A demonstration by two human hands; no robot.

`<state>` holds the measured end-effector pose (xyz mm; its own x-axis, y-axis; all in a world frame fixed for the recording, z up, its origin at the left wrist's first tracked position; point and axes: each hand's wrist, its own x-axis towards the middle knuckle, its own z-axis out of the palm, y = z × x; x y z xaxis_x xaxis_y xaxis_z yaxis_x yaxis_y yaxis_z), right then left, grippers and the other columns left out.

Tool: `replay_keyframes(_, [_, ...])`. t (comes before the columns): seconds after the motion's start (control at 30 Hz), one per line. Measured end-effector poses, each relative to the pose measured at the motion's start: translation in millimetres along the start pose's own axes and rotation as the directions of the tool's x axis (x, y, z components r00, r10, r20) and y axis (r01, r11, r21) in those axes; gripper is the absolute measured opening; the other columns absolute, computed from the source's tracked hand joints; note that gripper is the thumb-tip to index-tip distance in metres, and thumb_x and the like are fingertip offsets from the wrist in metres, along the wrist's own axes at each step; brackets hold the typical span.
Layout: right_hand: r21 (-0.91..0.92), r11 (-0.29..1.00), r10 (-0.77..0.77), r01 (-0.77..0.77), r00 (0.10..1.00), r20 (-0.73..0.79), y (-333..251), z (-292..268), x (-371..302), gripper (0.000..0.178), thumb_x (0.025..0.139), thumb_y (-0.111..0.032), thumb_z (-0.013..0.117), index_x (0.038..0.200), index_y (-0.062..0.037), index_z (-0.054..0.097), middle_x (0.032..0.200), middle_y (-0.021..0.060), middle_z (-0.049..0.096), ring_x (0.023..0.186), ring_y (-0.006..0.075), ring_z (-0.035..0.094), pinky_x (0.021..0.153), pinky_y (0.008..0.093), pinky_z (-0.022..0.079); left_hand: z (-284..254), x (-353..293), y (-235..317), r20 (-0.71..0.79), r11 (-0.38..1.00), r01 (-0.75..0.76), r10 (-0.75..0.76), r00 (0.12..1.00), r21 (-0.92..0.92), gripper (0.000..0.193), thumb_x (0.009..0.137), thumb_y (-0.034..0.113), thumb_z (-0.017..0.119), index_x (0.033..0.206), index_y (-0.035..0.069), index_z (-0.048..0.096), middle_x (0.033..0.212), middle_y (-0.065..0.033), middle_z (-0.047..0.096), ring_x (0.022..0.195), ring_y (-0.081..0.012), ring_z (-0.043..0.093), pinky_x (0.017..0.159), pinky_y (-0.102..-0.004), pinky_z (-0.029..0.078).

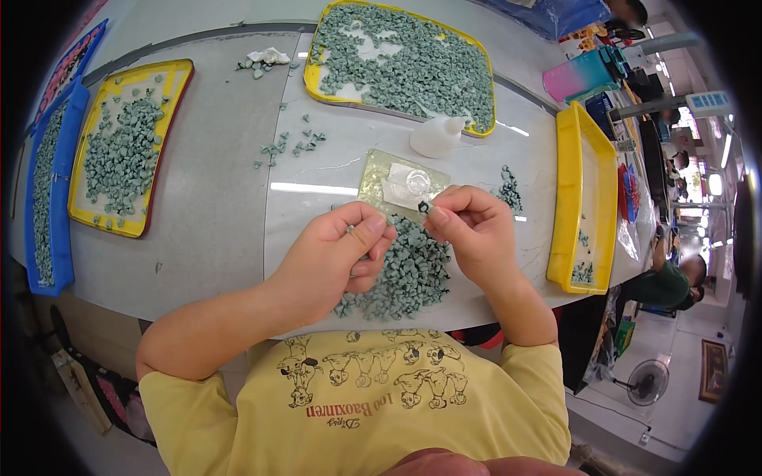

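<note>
My right hand (pixel 475 232) is closed in a pinch on a small dark green-black piece (pixel 423 207). Beside it my left hand (pixel 343 244) is curled shut, thumb against the fingers; whatever it holds is hidden or too small to name. A heap of small grey-green pieces (pixel 411 274) lies just below both hands. Past the fingertips is a greenish flat pad (pixel 378 176) with a white sheet and a clear round dish (pixel 417 182) on it. A white squeeze bottle (pixel 434 139) lies tilted behind the pad.
Yellow-rimmed trays (pixel 311 82) (pixel 189 79) of green pieces stand at the back and left, beside a blue bin (pixel 40 274). On the right are a yellow bin (pixel 565 206), dark pieces (pixel 509 190) and a pink-blue bottle (pixel 583 74). A co-worker (pixel 675 282) sits farther right.
</note>
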<state>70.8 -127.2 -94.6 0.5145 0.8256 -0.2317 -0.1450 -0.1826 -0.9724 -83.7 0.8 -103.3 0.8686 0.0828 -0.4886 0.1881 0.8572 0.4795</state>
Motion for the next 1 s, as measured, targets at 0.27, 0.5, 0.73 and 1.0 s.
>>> replay_keyframes(0.27, [0.161,0.982,0.083,-0.095,0.993,0.080,4.1,4.3,-4.2,0.005,0.082,-0.002,0.062,0.085,0.0009,0.059,0.080,0.0080,0.059,0.064,0.0118,0.054,0.057,0.0238,0.044,1.1,-1.1,-4.0,0.063,0.999,0.033,-0.034,0.997,0.021,0.016,0.096,0.022,0.043,0.089,0.008,0.047,0.071,0.0015,0.041,0.057,-0.0072,0.032,0.047,-0.0206,0.026])
replay_keyframes(0.5, [-0.411,0.661,-0.572,0.628,0.776,0.266,3.6,-0.5,-2.6,0.017,0.070,0.011,0.065,0.084,0.0017,0.061,0.084,0.0095,0.060,0.069,0.0158,0.058,0.058,0.0238,0.046,4.8,0.1,-7.4,0.078,1.000,0.027,-0.026,0.997,-0.008,0.018,0.096,0.020,0.042,0.089,0.004,0.049,0.070,0.0031,0.042,0.053,-0.0056,0.031,0.045,-0.0208,0.025])
replay_keyframes(0.73, [-0.457,0.421,-0.698,0.784,0.601,0.389,1.8,0.3,-5.2,0.026,0.064,0.011,0.068,0.088,0.0017,0.063,0.084,0.0111,0.060,0.069,0.0196,0.058,0.057,0.0277,0.047,7.8,-3.8,-7.8,0.111,0.998,0.058,-0.056,0.992,-0.015,0.018,0.096,0.021,0.042,0.089,0.005,0.048,0.068,0.0032,0.041,0.053,-0.0058,0.030,0.044,-0.0208,0.024])
replay_keyframes(1.0, [-0.390,0.439,-0.746,0.809,0.571,0.344,7.2,11.9,-5.6,0.028,0.064,0.011,0.068,0.089,0.0015,0.063,0.086,0.0122,0.061,0.069,0.0211,0.059,0.058,0.0283,0.048,7.6,-18.3,-5.6,0.151,0.989,-0.068,0.048,0.987,0.130,0.017,0.096,0.023,0.044,0.089,0.008,0.045,0.064,0.0021,0.039,0.052,-0.0060,0.029,0.045,-0.0209,0.025])
